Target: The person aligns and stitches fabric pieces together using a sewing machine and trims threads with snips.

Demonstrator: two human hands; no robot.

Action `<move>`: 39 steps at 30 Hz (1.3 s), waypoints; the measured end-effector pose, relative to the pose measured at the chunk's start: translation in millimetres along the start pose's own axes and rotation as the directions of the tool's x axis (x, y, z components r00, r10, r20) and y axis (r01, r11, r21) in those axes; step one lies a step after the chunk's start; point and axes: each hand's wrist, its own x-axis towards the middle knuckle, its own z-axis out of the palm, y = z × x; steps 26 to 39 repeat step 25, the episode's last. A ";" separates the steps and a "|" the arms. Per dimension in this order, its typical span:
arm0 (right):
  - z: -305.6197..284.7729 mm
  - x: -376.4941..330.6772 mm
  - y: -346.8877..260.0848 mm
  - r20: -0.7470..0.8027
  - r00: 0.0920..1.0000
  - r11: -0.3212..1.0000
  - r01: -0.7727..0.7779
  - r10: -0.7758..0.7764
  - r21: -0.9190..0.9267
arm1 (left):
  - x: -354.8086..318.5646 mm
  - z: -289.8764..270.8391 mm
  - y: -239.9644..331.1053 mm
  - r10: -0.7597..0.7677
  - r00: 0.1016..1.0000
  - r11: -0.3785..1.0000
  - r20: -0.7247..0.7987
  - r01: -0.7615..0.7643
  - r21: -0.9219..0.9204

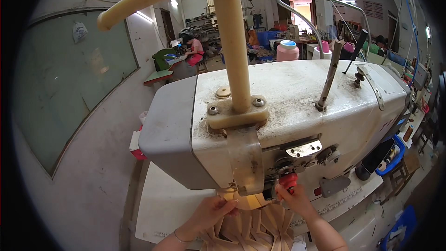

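Note:
A dusty cream industrial sewing machine [297, 107] fills the middle of the view, its head hiding the needle area. Under it lies a tan, pleated piece of material [253, 230] on the white machine table [162, 204]. My left hand [211, 211] presses on the left side of the material with fingers bent over its edge. Just below a red knob [289, 180], my right hand [295, 200] pinches the material's right side at the machine's front. A yellow light glows on the material between my hands.
A cream thread stand pole [234, 42] rises from the machine top. A grey wall with a green board [65, 83] stands at the left. Another person in pink [195, 51] sits at a far workbench. Pink containers [287, 50] stand behind the machine.

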 end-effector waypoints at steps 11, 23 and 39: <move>4.2 -21.9 23.9 0.091 0.996 0.995 -0.008 0.017 -0.097 | 42.2 -29.9 6.9 0.191 0.978 0.982 0.085 -0.190 -0.011; 31.7 -32.3 29.8 0.210 0.978 0.968 0.062 -0.010 -0.244 | 28.3 -47.0 -11.3 0.395 0.893 0.917 -0.217 -0.366 0.161; 37.1 -33.5 40.0 0.218 0.962 0.951 0.215 -0.166 -0.224 | 15.3 -75.0 -61.6 0.182 0.951 0.924 -0.250 -0.078 0.375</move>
